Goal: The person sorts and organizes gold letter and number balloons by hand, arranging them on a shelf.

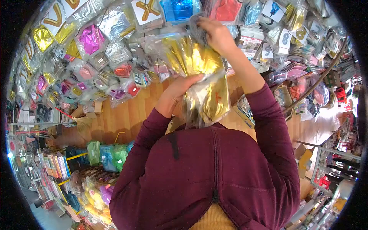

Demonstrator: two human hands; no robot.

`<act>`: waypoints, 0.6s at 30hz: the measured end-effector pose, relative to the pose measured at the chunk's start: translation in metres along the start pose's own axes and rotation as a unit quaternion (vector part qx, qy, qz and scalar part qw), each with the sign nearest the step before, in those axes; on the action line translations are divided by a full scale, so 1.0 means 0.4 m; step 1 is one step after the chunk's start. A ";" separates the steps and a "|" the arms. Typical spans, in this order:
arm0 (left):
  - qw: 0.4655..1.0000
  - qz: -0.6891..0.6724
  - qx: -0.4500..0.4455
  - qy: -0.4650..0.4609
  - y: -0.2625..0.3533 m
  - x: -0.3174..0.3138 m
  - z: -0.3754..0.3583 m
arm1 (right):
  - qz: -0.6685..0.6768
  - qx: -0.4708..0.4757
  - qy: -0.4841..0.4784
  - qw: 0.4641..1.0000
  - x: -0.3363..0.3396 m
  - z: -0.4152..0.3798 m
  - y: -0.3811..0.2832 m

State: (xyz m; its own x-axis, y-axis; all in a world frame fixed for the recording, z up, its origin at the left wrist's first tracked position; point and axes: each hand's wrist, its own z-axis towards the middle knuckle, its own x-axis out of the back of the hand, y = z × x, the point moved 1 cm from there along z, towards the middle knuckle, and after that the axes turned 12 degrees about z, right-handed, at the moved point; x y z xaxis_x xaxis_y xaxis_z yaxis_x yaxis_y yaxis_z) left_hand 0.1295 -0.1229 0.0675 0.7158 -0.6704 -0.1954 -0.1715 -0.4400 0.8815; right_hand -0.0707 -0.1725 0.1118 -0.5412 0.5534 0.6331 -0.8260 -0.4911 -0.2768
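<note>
My left hand (178, 92) is closed around clear plastic bags of folded gold foil balloons, its thumb lying across the front. One gold packet (191, 57) spreads above the thumb, and another gold packet (214, 97) hangs below it in front of my chest. Higher up, my right hand (218, 36) is closed with bent fingers on a crumpled greyish plastic bag (198, 30) at the wall display. What that bag holds is hard to make out. Right behind it hang a blue foil packet (181, 9) and a red foil packet (226, 9).
Hanging packets cover the wall ahead, including a purple foil packet (91, 38) and a card with a gold X (147, 9). Below lies a wooden floor (126, 111). Green and blue bags (109, 155) stand at lower left, and a wire rack (326, 165) at right.
</note>
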 end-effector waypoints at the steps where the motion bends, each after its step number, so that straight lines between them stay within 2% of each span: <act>1: 0.999 0.001 -0.033 0.007 0.000 -0.014 -0.010 | 0.001 0.001 0.002 1.000 0.005 0.004 0.027; 3: 0.995 0.005 -0.099 0.023 0.007 -0.028 -0.025 | 0.166 -0.136 0.076 0.974 0.036 0.015 0.061; 4: 0.994 -0.039 -0.089 0.048 -0.008 -0.016 -0.009 | 0.168 -0.131 0.076 0.974 0.051 0.025 0.067; 6: 0.991 -0.091 -0.088 0.036 -0.008 0.021 0.015 | 0.338 -0.216 0.174 0.900 0.108 0.025 0.022; 7: 0.986 -0.140 -0.084 0.020 -0.012 0.042 0.023 | 0.339 -0.224 0.166 0.899 0.121 0.014 -0.020; 9: 0.993 -0.093 -0.072 0.032 -0.003 0.064 0.036 | 0.263 -0.096 0.070 0.957 0.127 0.009 -0.126; 11: 0.956 -0.211 -0.199 0.050 0.011 0.066 0.052 | 0.207 0.029 -0.041 0.977 0.047 -0.056 -0.192; 12: 0.924 -0.277 -0.264 0.018 0.034 0.053 0.051 | 0.173 0.006 -0.005 0.985 0.015 -0.090 -0.236; 14: 0.923 -0.275 -0.267 0.024 0.017 0.045 0.051 | 0.131 -0.013 0.029 0.991 0.004 -0.146 -0.278; 15: 0.921 -0.277 -0.271 0.038 0.014 0.038 0.047 | 0.160 -0.023 0.040 0.986 0.009 -0.163 -0.280; 16: 0.914 -0.329 -0.238 0.020 0.007 0.022 0.042 | 0.192 -0.038 0.048 0.979 0.009 -0.178 -0.277; 17: 0.915 -0.331 -0.230 0.024 0.008 0.015 0.036 | 0.196 -0.045 0.046 0.979 0.007 -0.199 -0.279; 18: 0.918 -0.348 -0.187 0.013 0.010 0.008 0.031 | 0.205 -0.043 0.057 0.976 0.010 -0.224 -0.283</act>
State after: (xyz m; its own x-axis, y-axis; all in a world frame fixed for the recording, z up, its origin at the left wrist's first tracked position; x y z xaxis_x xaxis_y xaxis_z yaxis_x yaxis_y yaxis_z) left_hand 0.1228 -0.1340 0.0651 0.5804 -0.2878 -0.7618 0.5755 -0.5170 0.6337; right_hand 0.0067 -0.0544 0.0811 -0.8386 0.3972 0.3729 -0.5446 -0.6306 -0.5530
